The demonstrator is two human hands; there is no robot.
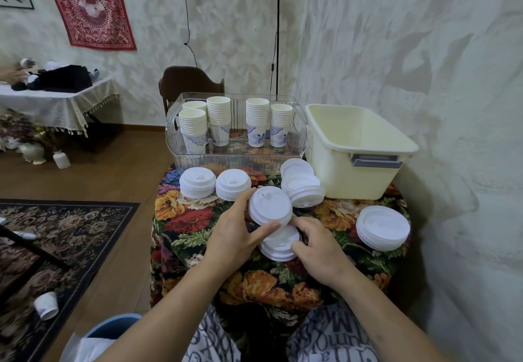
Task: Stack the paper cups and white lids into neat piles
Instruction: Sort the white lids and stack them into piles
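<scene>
Above the table, left hand (237,237) grasps a tilted lid stack (270,206); right hand (317,245) seemingly grips a flat one (278,248).

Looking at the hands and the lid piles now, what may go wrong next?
1. The left hand holds a lid stack tilted above the pile that the right hand steadies; set down off-centre, it may slide off.
2. The leaning lid pile beside the cream tub already slumps, so a knock from the hands could topple it.
</scene>
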